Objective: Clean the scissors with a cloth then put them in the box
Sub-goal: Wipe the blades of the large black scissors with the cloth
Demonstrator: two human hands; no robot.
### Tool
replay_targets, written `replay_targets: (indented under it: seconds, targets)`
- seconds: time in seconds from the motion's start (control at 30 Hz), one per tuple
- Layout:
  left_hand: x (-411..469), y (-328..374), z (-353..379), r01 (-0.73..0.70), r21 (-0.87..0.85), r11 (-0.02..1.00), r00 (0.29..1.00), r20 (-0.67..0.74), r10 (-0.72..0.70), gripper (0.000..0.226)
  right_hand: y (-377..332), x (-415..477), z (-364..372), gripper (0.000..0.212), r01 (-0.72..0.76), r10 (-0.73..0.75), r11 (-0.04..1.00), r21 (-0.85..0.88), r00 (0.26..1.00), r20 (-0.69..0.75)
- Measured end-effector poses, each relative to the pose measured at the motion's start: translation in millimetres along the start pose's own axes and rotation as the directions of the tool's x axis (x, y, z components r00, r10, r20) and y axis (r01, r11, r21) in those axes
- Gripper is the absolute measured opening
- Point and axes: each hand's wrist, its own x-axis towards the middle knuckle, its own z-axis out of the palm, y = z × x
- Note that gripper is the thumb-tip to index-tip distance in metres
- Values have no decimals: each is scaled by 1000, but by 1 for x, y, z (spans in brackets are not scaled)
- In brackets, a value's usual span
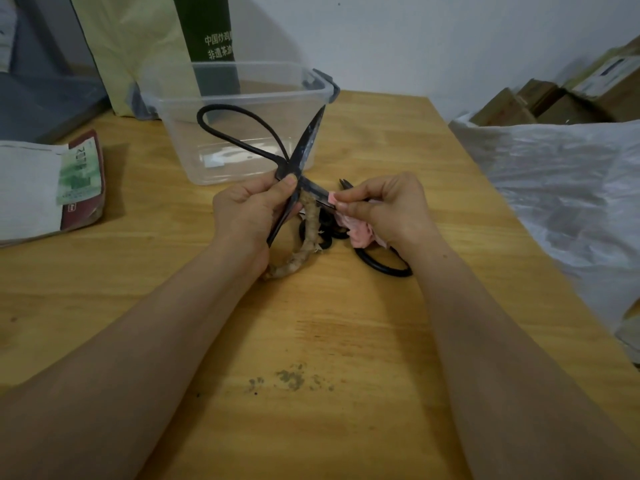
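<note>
Left hand [252, 209] – fingers and thumb curled round the pivot of a pair of large black iron scissors [309, 142], held up above the table with the blades spread wide. One blade points up and away in front of the box; the other runs rightward into the right hand [384, 206]. That hand pinches a crumpled pink cloth [360, 232] between thumb and fingertips, folded over this blade near its tip. Of the handles, a bare black loop rises to the upper left, while a loop wrapped in tan cord hangs below the left palm, reaching down to the tabletop. Further black-handled scissors [327, 241] lie on the pale wooden table [311, 341] beneath both hands. Clear plastic box with grey latches [173, 133] – open, just beyond the hands. Cream and green paper bag [138, 46] behind the box; white and red packet [52, 188] at left; white plastic sheet [554, 185] at right.
</note>
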Motion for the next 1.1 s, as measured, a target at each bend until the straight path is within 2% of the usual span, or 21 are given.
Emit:
replay_targets:
  seconds: [0.1,0.27,0.57,0.73,0.83,0.93,1.03,1.1]
  targets:
    - [1,2,-1,16,-34,999,1000,-17,-17,8,2,0,-2,18,-21,21,1000,-8,1000,-15]
    - [1,3,0,35,-93,995,998,-47,-40,5,-2,1,4,17,-4,7,996,85,999,-32]
    - [-2,6,-3,34,-110,993,999,10,-34,6,-6,-2,-3,19,43,-43,999,-9,999,12]
    - [-4,7,-2,56,-120,991,998,4,-55,7,-8,-6,-9,17,-23,23,998,-66,1000,2]
    - [2,14,-10,61,-142,988,998,-19,-64,8,-8,-11,-17,13,-130,130,989,-74,991,-8]
    - [11,22,-22,49,-177,983,997,-48,-58,10,-9,-13,-24,14,-183,177,982,-52,978,-108]
    - [2,16,-14,26,-48,999,999,24,-25,11,-22,-11,-24,12,-80,75,997,-7,960,-269]
    - [-3,9,-5,-36,25,999,997,72,34,10,-31,-10,-19,9,12,-1,999,34,948,-319]
